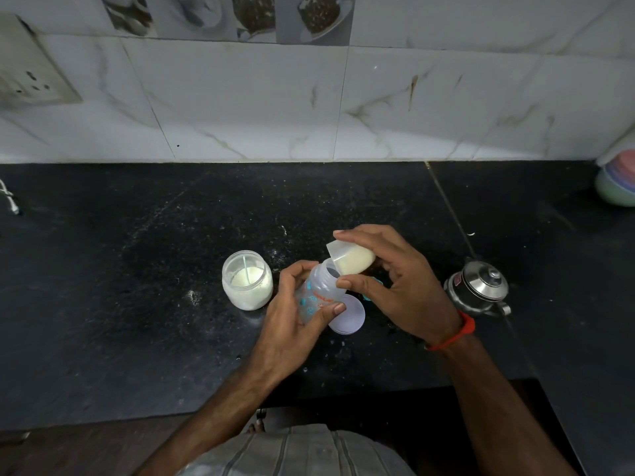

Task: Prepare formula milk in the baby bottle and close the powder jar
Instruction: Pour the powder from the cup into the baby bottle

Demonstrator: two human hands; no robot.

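Observation:
My left hand (295, 324) grips a clear baby bottle (318, 290) with blue and orange prints, tilted with its open mouth toward the upper right. My right hand (395, 283) holds a translucent cap (350, 257) filled with pale yellow powder, tipped against the bottle's mouth. An open glass powder jar (246, 281) stands to the left, holding white powder and a thin scoop handle. A round white lid (348, 316) lies flat on the counter just below the bottle. A teal piece (378, 281) shows partly under my right hand.
The black stone counter (137, 269) has scattered powder specks. A small steel pot with lid (481, 286) stands right of my right wrist. Stacked coloured bowls (618, 183) sit at the far right by the tiled wall. The counter's front edge runs below my forearms.

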